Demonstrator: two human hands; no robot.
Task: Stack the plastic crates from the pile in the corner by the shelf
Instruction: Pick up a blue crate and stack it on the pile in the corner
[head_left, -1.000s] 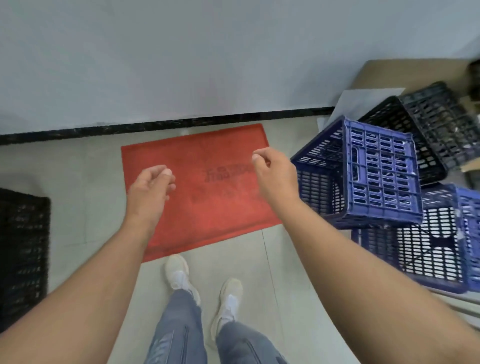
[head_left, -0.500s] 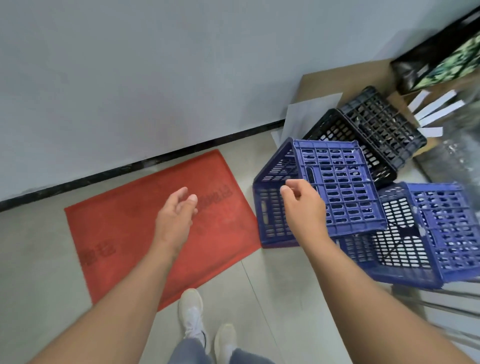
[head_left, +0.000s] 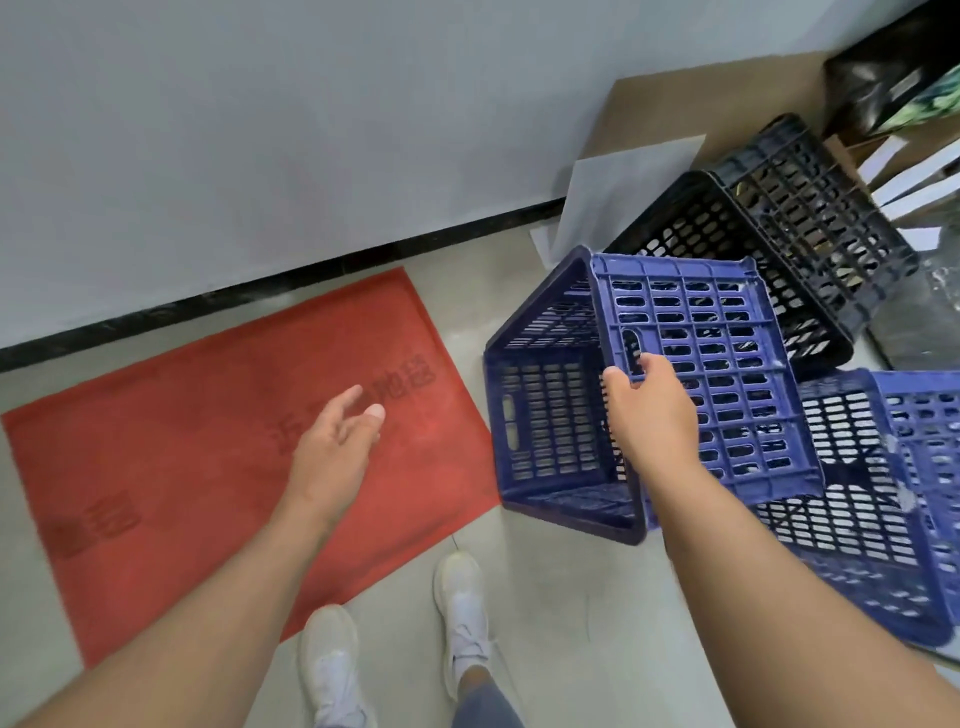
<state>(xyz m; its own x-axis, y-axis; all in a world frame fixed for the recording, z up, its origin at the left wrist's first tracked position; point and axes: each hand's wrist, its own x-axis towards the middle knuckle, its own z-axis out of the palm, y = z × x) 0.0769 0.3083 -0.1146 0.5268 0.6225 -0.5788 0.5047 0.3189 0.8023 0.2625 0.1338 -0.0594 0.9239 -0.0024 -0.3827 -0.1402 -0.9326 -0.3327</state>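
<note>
A blue plastic crate (head_left: 717, 332) lies tipped on its side at the front of the pile, its open mouth facing left. My right hand (head_left: 649, 410) grips its upper rim, fingers hooked into the handle slot. A second blue crate (head_left: 883, 467) lies tilted behind and to the right of it. A black crate (head_left: 779, 249) leans at the back against the wall corner. My left hand (head_left: 337, 441) hovers open over the red mat, apart from the crates and holding nothing.
A red floor mat (head_left: 182, 441) with printed characters lies along the wall. Cardboard (head_left: 675, 109) and white sheets (head_left: 623, 192) lean behind the pile. A dark bag (head_left: 883, 73) sits at the top right. My feet in white shoes (head_left: 457, 613) stand on the tiled floor.
The view swung right toward the pile. My right hand reached to the tipped blue crate and closed on its rim. My left hand stayed open above the mat.
</note>
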